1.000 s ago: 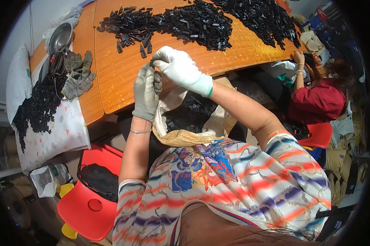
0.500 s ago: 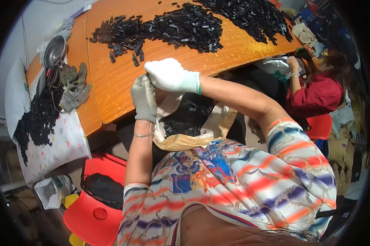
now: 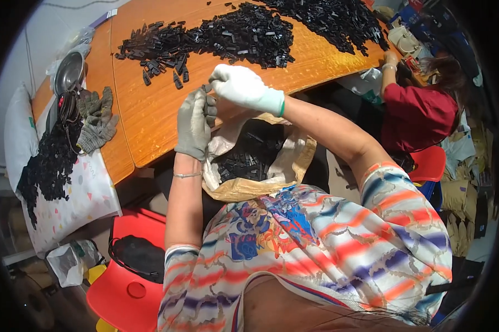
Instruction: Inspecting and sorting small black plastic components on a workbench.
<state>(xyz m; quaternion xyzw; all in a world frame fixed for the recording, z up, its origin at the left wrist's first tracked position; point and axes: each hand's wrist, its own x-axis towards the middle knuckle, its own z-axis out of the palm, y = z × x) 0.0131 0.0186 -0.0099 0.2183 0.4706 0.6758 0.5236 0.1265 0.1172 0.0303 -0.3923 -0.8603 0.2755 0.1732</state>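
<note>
My left hand point(image 3: 193, 126), in a grey-coated glove, has its fingers curled, with dark fingertips close to my right hand. My right hand point(image 3: 244, 88), in a white knit glove with a pale green cuff, is closed in a pinch beside them. Whatever lies between the fingertips is too small and too covered to make out. Both hands are over the near edge of the orange-brown table point(image 3: 155, 127). Below them, in my lap, an open sack point(image 3: 238, 190) with a white lining holds small black plastic pieces point(image 3: 249, 157).
Heaps of black pieces point(image 3: 244, 36) spread over the table's far part. At the left are worn gloves point(image 3: 97, 119), a metal bowl point(image 3: 69, 73) and a dark pile point(image 3: 53, 160) on patterned cloth. A red chair point(image 3: 122, 293) stands lower left; a person in red point(image 3: 418, 116) sits right.
My hands have come slightly apart, the right moving a little rightward and up. The left hand's curled fingertips now show more. The person at the right has stretched an arm toward the table.
</note>
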